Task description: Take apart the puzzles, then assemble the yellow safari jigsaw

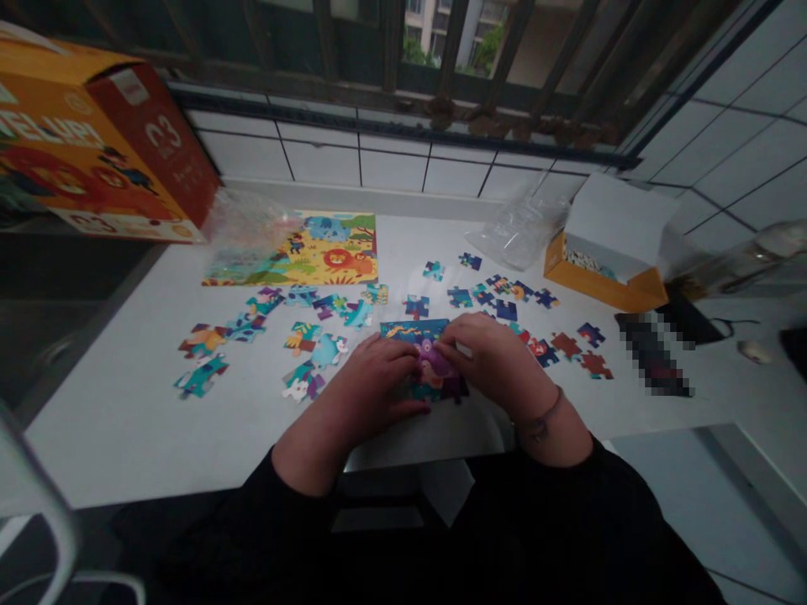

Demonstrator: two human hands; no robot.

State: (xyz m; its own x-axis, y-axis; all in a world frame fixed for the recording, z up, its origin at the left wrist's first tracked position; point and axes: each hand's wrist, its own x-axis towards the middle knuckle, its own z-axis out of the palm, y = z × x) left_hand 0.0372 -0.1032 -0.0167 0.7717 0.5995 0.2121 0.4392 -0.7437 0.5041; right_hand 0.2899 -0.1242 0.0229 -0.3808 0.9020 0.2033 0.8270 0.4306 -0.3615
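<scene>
In front of me lies a joined section of jigsaw puzzle (430, 378), dark blue along its far edge with a purple figure in the middle. My right hand (482, 349) pinches a purple puzzle piece (434, 345) at this section, thumb and fingertips close together. From the other side, my left hand (386, 378) grips the section, its fingers bent over the surface and the thumb low by the near edge. Parts of the section are hidden under both hands. Loose pieces (324, 349) lie left of my left hand, and brown pieces (566, 345) lie right of my right hand.
A colourful picture sheet (340, 252) lies at the back, partly under clear plastic (249, 231). A large orange box (94, 143) stands back left. An open small box (605, 273) and a plastic bag (520, 223) are back right, near a blurred-out dark object (652, 353).
</scene>
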